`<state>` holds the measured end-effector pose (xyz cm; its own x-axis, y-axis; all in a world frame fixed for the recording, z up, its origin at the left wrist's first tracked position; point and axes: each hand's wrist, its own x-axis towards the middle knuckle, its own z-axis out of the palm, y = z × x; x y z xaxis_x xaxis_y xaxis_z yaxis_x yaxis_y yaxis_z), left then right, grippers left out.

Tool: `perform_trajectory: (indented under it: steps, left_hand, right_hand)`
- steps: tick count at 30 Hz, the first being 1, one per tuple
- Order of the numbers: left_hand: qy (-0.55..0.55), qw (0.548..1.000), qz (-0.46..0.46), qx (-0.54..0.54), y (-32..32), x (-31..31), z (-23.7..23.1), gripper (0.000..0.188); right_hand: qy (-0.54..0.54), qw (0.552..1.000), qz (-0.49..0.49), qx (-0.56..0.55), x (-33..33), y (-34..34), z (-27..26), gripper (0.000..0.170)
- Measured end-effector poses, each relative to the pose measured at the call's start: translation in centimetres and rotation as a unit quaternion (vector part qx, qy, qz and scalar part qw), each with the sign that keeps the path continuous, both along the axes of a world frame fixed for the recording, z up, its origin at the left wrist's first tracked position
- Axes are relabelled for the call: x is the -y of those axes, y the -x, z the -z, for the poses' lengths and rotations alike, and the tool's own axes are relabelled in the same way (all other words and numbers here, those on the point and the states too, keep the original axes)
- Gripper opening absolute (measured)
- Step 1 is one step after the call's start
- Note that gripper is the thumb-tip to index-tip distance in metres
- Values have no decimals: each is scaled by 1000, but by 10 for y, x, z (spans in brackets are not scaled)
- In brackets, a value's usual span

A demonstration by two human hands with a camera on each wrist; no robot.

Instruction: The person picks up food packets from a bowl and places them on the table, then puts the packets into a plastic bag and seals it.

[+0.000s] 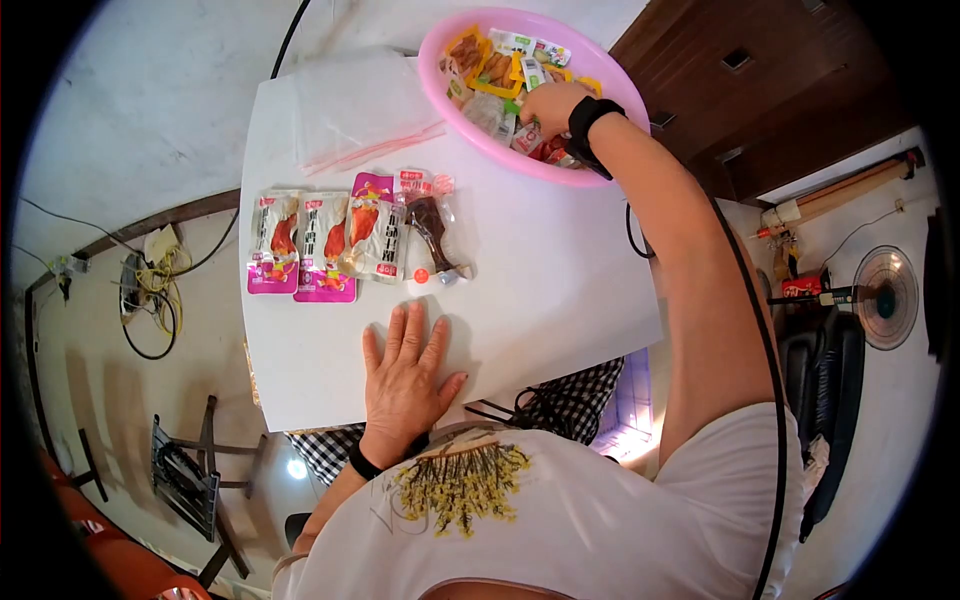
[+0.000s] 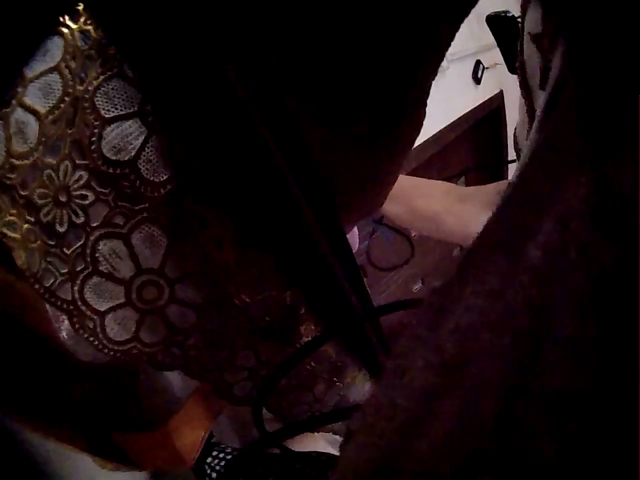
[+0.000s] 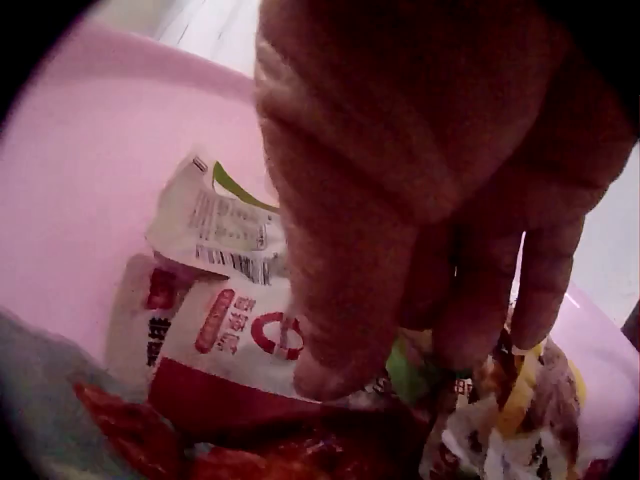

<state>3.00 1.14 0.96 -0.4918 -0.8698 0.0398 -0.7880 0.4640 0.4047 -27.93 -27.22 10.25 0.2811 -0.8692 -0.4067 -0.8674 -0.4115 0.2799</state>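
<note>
My left hand [image 1: 405,375] rests palm down on the white table [image 1: 540,270], fingers spread, just below a row of snack packets. Three are white and magenta pouches with red meat pictures: a left pouch [image 1: 275,240], a middle pouch [image 1: 325,245] and an overlapping pouch [image 1: 372,225]. Beside them lies a clear-packed dark drumstick [image 1: 427,225]. Inside the pink basin [image 1: 432,80], my right hand [image 1: 552,105] reaches down among heaped packets. In the right wrist view its thumb touches a red and white packet [image 3: 240,335], the other fingers pointing down near a yellow-edged packet [image 3: 530,400].
Clear plastic bags [image 1: 355,110] with a pink edge lie at the table's back left. A black cable [image 1: 750,270] runs along my right arm. A folding stool [image 1: 190,480] stands on the floor to the left, a fan [image 1: 885,298] to the right. The left wrist view is mostly dark.
</note>
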Motion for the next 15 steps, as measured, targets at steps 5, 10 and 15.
perform_trajectory:
  steps: [5, 10, 15]
  left_hand:
    - [4, 1000, -2, 0, 0, 0, 1, 70]
    - [3, 1000, -2, 0, 0, 1, 0, 70]
    - [11, 1000, 1, -8, -3, 1, 3, 71]
  right_hand:
    - [-2, 999, 38, 36, -11, -37, -16, 39]
    - [-5, 993, -12, 114, 4, -47, 13, 61]
    - [19, 989, 55, 139, -15, -70, 2, 37]
